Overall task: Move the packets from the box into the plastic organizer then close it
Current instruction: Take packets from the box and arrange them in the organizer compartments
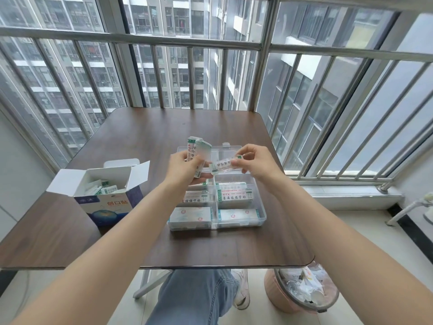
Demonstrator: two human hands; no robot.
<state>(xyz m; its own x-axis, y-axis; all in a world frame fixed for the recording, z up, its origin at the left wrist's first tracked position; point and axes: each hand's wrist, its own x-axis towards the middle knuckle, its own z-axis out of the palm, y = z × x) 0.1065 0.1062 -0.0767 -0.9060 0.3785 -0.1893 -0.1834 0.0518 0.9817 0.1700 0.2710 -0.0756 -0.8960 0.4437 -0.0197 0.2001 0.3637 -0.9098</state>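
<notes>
A clear plastic organizer (216, 200) sits open on a dark wood-grain table (150, 127), divided into two columns of compartments. I can see white packets (234, 195) with green edging and printed lettering lying flat in the four compartments nearest me; the farthest compartments are mostly hidden behind my hands. The organizer's transparent lid (206, 148) lies back on the far side, with a small latch tab at its far edge.

Above the far half of the organizer, my left hand (185, 166) grips a small stack of packets (198, 153) held upright, fingers curled round them. Just to the right of it, my right hand (254, 160) pinches a single packet (223, 165) between thumb and fingertips, holding it roughly level over the far right compartment (whether it touches the organizer I cannot tell).

To the left of the organizer stands a white and blue cardboard box (110, 202) with its top flaps spread open; more packets (103, 188) lie jumbled inside.

Beyond the table, behind the organizer, metal railing bars (264, 45) run across a window that looks onto high-rise buildings. Below the table's near edge, on my side of the organizer, are my knee in blue jeans (194, 296) and a pink waste bin (300, 289) holding crumpled white wrappers, standing on the tiled floor.
</notes>
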